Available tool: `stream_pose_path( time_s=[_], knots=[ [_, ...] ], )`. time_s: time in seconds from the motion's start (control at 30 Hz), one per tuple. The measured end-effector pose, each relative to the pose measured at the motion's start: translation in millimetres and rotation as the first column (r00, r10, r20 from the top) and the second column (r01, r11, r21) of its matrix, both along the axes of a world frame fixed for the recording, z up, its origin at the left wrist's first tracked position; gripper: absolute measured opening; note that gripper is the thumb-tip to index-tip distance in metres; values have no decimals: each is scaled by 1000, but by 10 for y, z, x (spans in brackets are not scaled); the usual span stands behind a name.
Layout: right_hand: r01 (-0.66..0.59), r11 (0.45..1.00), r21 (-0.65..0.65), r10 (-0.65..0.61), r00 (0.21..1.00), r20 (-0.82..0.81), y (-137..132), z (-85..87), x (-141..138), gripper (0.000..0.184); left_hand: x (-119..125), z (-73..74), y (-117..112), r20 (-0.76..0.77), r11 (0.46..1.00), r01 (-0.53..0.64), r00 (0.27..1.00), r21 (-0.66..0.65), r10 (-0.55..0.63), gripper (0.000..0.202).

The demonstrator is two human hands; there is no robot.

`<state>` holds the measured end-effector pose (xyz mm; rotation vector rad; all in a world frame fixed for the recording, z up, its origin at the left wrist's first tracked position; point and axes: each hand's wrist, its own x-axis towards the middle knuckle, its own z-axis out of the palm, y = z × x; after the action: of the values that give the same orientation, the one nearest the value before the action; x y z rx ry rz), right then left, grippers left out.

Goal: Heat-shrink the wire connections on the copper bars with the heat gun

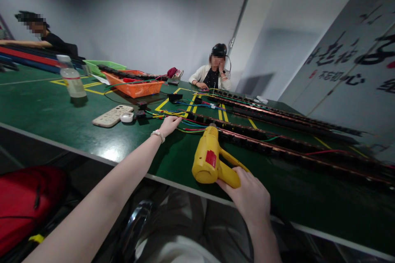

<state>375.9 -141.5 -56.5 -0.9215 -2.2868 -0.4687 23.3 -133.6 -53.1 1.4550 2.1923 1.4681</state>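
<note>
My right hand (250, 193) is wrapped round the handle of a yellow heat gun (205, 158) with a red label. Its nozzle points away from me, at the near end of a long dark strip with copper-coloured edges (265, 141). My left hand (169, 126), with a bracelet at the wrist, is closed on a bundle of coloured wires (191, 125) that runs into that strip. Black connectors (141, 116) lie at the wires' left end. The fingertips of my left hand are partly hidden among the wires.
Left of the wires lie a phone (112, 116) and a small white case (126, 117). A bottle (73, 80), an orange basket (138, 89) and a green basket (103, 65) stand farther back. More strips (277, 111) lie to the right. Two other people sit around the green table (77, 129).
</note>
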Motion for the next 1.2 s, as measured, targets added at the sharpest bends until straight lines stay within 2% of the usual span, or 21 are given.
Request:
stream_pose_path(
  time_s=[0.17, 0.37, 0.63, 0.83, 1.2],
  knots=[
    [7, 998, 67, -8, 1000, 14, -42, 13, 9, 50, 11, 15, -1, 20, 1000, -6, 1000, -4, 6, 43],
    [-40, 999, 12, 40, 999, 29, -180, 59, -93, 47, 40, 55, -34, 58, 999, 18, 998, 37, -20, 43],
    [-147, 989, -2, 147, 989, -14, -261, 39, -406, 47, 36, 58, -24, 66, 997, 30, 997, 69, -34, 42],
    [-264, 961, -76, 262, 964, -44, -287, 54, -645, 53, 29, 54, -9, 72, 998, 35, 997, 57, -39, 45],
    [-266, 959, -96, 260, 963, -70, -344, 20, -717, 51, 0, 21, -13, 116, 992, 86, 989, 88, -96, 52]
  ],
)
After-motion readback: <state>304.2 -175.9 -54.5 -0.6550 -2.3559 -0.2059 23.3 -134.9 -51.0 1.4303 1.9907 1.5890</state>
